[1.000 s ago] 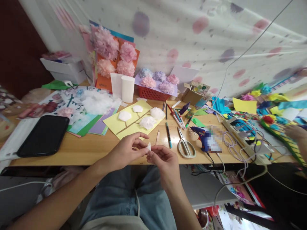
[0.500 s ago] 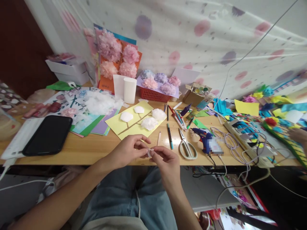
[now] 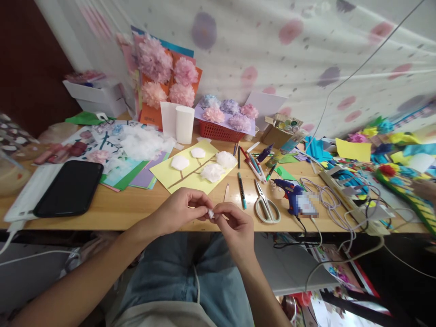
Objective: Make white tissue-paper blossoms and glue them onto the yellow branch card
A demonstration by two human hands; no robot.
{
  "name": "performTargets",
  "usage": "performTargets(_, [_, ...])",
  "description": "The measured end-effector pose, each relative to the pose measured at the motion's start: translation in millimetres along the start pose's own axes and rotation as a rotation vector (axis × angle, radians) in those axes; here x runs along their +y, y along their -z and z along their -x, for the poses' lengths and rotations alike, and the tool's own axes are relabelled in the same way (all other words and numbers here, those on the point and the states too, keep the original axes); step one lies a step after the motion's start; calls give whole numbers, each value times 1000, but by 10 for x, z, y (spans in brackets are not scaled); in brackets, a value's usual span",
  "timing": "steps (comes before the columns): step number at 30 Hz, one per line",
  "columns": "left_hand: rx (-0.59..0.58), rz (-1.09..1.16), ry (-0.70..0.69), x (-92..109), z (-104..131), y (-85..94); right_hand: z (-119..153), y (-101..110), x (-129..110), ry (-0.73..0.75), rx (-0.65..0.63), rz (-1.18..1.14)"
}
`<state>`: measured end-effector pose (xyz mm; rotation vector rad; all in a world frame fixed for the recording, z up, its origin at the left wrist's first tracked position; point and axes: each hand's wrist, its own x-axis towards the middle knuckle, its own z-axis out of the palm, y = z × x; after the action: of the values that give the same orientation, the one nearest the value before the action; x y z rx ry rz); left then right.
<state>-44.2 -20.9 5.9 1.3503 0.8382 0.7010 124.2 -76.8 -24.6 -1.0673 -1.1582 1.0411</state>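
Observation:
Close to the table's front edge, my left hand (image 3: 182, 209) and my right hand (image 3: 237, 227) meet fingertip to fingertip. Pinched between them is a small white piece (image 3: 210, 213), soft like tissue or cotton; the fingers partly cover it. Just beyond lies a yellow card (image 3: 163, 171) with a brown branch drawn on it. Two fluffy white tufts (image 3: 211, 172) sit on its right part, and two flat white patches (image 3: 180, 162) are on its left. To the right of the hands are a teal marker (image 3: 241, 190) and white-handled scissors (image 3: 267, 206).
A blue glue gun (image 3: 289, 195) with cables lies right of the scissors, near a power strip (image 3: 354, 200). A black phone (image 3: 70, 188) rests at left, beside a cotton pile (image 3: 145, 143). Behind stand a red basket (image 3: 218, 131) and a white roll (image 3: 184, 125). Another person's hand (image 3: 424, 188) shows far right.
Both hands stay together at nearly the same spot. Their fingers have shifted slightly around the white piece, which shows at a different angle. The view has tilted a little.

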Motion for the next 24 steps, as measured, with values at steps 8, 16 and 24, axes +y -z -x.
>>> performTargets(8, [85,-373,-140,-51,64,-61,12,39,-32,-216,4,-22])
performTargets(16, [73,-358,-185,41,96,-87,-11,45,-37,-130,55,81])
performTargets(24, [59,-271,-157,-30,35,-99,9,46,-11,-123,60,150])
